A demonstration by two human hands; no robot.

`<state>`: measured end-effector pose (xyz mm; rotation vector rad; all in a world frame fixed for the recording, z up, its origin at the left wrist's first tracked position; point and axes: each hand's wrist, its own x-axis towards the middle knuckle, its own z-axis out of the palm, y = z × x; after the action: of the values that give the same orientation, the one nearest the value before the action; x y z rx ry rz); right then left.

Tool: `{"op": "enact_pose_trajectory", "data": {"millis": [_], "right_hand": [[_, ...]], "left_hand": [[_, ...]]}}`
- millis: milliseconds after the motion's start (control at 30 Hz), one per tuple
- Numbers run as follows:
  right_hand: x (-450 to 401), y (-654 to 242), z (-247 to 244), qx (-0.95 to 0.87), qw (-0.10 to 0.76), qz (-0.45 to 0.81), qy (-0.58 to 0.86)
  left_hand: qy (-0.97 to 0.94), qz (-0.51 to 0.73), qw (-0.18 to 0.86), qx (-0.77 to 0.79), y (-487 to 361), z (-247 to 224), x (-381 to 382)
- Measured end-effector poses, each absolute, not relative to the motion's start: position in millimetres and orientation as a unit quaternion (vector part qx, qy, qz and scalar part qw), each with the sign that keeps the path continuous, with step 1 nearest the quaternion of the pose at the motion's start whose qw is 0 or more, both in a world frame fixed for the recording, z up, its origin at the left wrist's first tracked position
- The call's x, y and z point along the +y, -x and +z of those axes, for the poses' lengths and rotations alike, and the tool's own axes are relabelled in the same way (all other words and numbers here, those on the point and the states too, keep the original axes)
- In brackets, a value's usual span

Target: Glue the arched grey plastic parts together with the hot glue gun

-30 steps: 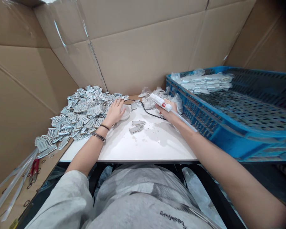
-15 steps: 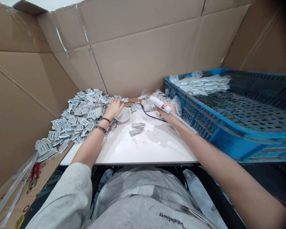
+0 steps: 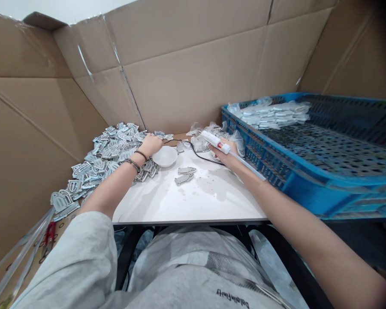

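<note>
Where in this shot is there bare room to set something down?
The white tabletop, bar some specks, between the two gray pieces and its near edge; also the blue crate, right of the wrapped stack. Crowded: the gray pile by the left hand; clear bags and cable near the right hand.

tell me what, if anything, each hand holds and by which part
Right hand: white glue gun, gripped under its body. Left hand: cannot tell, grip hidden.

A white table (image 3: 167, 209) bears a bowl (image 3: 165, 157) just beside the left hand (image 3: 150, 145), a black cable (image 3: 209, 160) near the right hand (image 3: 225, 151), two grey pieces (image 3: 184, 179) between both hands, nearer the body, and seemingly part of the grey heap (image 3: 112, 145) around the left.
</note>
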<state>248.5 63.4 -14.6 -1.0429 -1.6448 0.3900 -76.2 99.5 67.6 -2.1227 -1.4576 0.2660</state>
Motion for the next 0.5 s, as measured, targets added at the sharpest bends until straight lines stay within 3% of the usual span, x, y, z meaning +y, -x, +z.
{"op": "enact_pose_trajectory", "data": {"millis": [267, 500], "right_hand": [[64.6, -250.1, -17.8, -0.696, 0.544, 0.171, 0.435], [64.7, -251.3, -18.4, -0.692, 0.543, 0.182, 0.44]], "left_hand": [[0.772, 0.064, 0.259, -0.576, 81.9, 72.0, 104.0], [0.793, 0.113, 0.323, -0.504, 100.5, 76.9, 111.6]]}}
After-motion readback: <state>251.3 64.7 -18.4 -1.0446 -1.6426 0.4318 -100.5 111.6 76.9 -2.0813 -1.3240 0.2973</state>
